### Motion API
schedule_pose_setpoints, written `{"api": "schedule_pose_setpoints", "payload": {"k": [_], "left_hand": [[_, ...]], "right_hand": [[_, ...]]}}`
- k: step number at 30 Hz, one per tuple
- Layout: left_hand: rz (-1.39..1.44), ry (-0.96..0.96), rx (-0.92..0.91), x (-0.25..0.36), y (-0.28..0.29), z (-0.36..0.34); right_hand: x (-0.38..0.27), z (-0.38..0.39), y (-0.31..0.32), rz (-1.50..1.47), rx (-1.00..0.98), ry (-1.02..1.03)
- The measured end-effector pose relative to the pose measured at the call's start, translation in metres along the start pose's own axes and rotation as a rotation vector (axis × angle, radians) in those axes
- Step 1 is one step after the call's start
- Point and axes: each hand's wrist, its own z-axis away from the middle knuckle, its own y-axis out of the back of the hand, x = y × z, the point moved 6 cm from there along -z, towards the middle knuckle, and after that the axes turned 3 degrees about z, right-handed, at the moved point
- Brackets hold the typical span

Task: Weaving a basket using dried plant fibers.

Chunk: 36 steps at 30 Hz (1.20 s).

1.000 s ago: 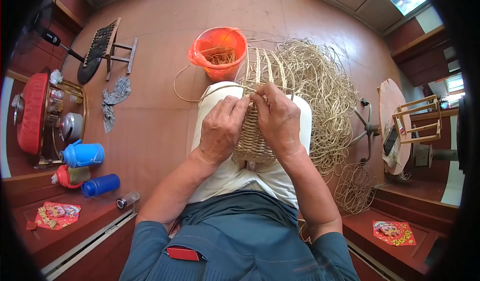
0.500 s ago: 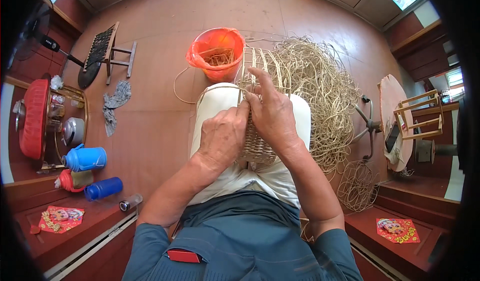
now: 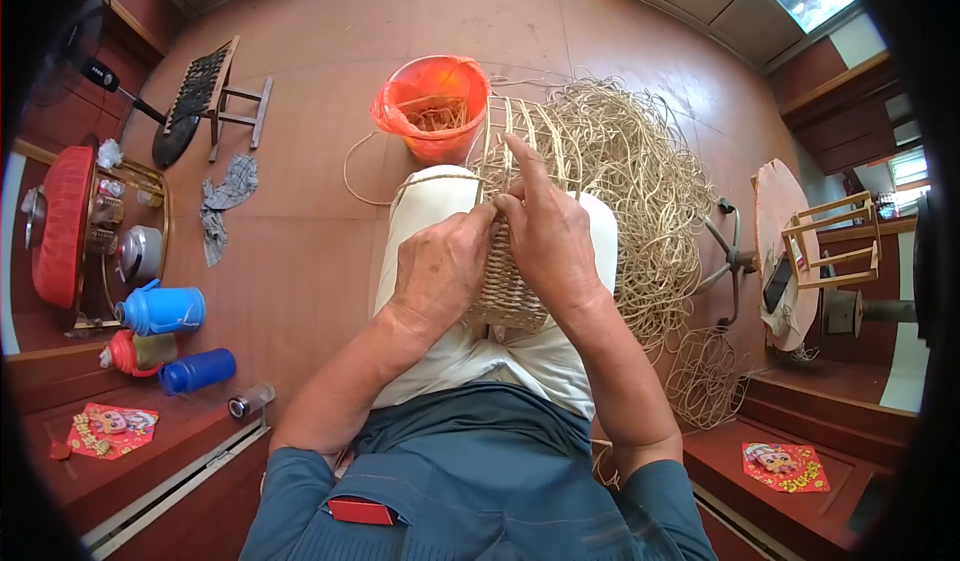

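Above the reddish-brown floor [image 3: 310, 291], the left hand [image 3: 440, 266] pinches the woven cord panel [image 3: 512, 291] over white trousers [image 3: 418, 199], the right hand [image 3: 552, 241] touching its edge, index finger [image 3: 531, 169] extended, other fingers' grip hidden.

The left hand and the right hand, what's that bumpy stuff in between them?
Between the left hand and the right hand lies a tan woven strip, its rows packed close together. The head view shows it.
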Motion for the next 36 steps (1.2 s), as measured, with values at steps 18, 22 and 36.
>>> {"api": "schedule_pose_setpoints", "payload": {"k": [18,22,36], "left_hand": [[0.014,-0.381,0.070,0.030,-0.009,-0.020],[0.058,-0.343,0.028,0.029,-0.016,-0.027],[0.046,-0.248,0.113,0.041,-0.021,-0.032]], "right_hand": [[0.068,0.036,0.058,-0.907,0.037,-0.322],[0.088,0.036,0.112,-0.943,0.244,-0.211],[0.091,0.053,0.040,-0.576,0.119,-0.295]]}}
